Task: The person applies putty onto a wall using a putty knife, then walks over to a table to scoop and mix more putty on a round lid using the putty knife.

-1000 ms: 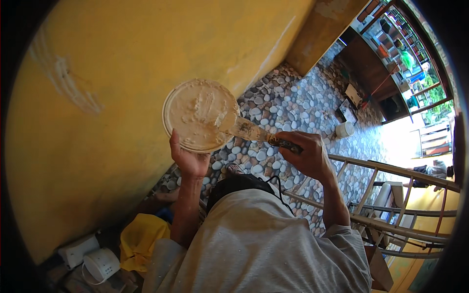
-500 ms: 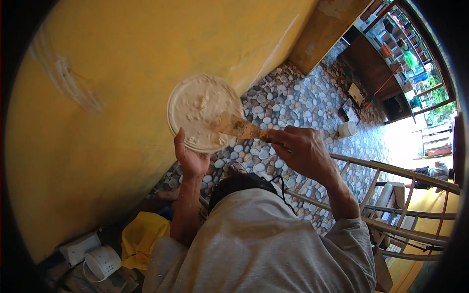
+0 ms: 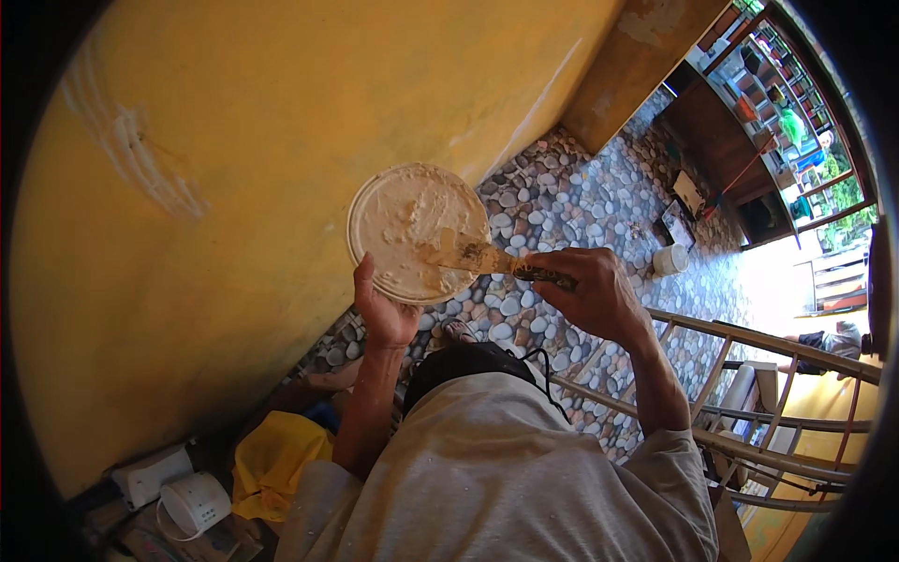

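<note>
My left hand holds a round lid by its near edge, thumb over the rim and the other fingers underneath. Lumpy cream-coloured putty covers the lid's face. In my right hand is a putty knife, gripped by its dark handle. The knife's putty-smeared blade lies against the putty on the right half of the lid. To the left stands a yellow wall, with white putty streaks on it.
A wooden ladder lies across my right side. A white bucket and a yellow cloth or bag sit at lower left. Another white bucket stands on the pebble-patterned floor. A person's leg shows at far right.
The lid and both hands have shifted a little right and down in view. My right hand has turned, so more of the putty knife's handle shows.
</note>
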The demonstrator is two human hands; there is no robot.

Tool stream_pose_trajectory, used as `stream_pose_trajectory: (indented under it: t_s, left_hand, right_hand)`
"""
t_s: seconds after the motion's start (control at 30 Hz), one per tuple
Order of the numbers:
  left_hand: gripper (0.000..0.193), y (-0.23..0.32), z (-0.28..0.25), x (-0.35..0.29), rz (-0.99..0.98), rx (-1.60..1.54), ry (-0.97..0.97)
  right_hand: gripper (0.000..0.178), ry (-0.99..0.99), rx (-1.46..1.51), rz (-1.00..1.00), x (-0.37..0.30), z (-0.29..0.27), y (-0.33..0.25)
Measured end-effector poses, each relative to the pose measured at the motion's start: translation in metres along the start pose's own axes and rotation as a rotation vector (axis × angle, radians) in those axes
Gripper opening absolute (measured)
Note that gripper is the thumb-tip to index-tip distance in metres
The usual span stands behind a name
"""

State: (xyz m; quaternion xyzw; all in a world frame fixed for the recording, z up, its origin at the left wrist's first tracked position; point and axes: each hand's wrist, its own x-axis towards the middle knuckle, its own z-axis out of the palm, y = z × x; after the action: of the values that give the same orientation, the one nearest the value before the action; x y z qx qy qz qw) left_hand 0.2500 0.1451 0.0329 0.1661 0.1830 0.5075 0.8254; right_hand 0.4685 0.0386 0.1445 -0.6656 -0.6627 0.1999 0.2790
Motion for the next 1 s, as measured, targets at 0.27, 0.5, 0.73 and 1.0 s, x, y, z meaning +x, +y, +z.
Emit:
stream_pose_trajectory:
  t_s: [0.27,0.5,0.73,1.0]
  left_hand:
    - [0.063,0.007,-0.004,0.012,-0.002,-0.062,-0.035]
    - [0.064,0.005,-0.011,-0.007,0.006,-0.103,-0.016]
    - [0.065,0.039,0.015,0.004,0.285,-0.083,0.017]
    - [0.056,0.119,0.034,0.002,0.335,-0.186,0.026]
  right_hand:
    - [0.034,-0.042,0.247,0.239,0.014,-0.008,0.014]
    - [0.034,0.111,0.281,0.056,-0.001,0.020,0.033]
    - [0.022,0.294,0.167,-0.318,0.069,0.000,0.000]
    - [0.025,0.275,0.196,-0.452,0.142,-0.036,-0.067]
